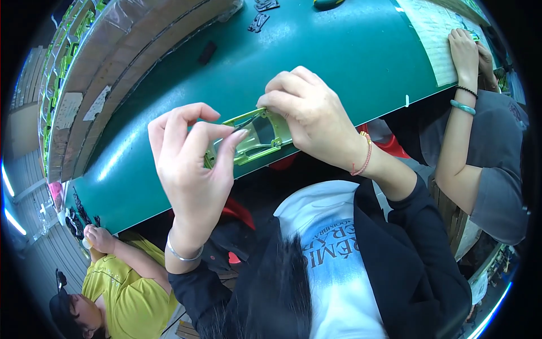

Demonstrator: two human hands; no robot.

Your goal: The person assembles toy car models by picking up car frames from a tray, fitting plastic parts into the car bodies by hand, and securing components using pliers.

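A light-green plastic frame (257, 141) with open middle and small clips along its side is held over the near edge of the green table. My right hand (307, 110) grips its far right end, thumb and fingers closed on the rim. The thumb and index fingertip of my left hand (192, 147) are pinched together over the frame's left half. A thin dark strip (248, 124) runs from that pinch along the frame's upper side. The frame's left end is partly hidden behind my left thumb.
Stacked cardboard trays (107, 73) with green parts stand at left on the green table (361, 56). Black parts (258, 22) lie at the far side. A person in yellow (127, 288) sits at lower left; another person's hand (464, 53) works over a paper sheet (435, 42) at right.
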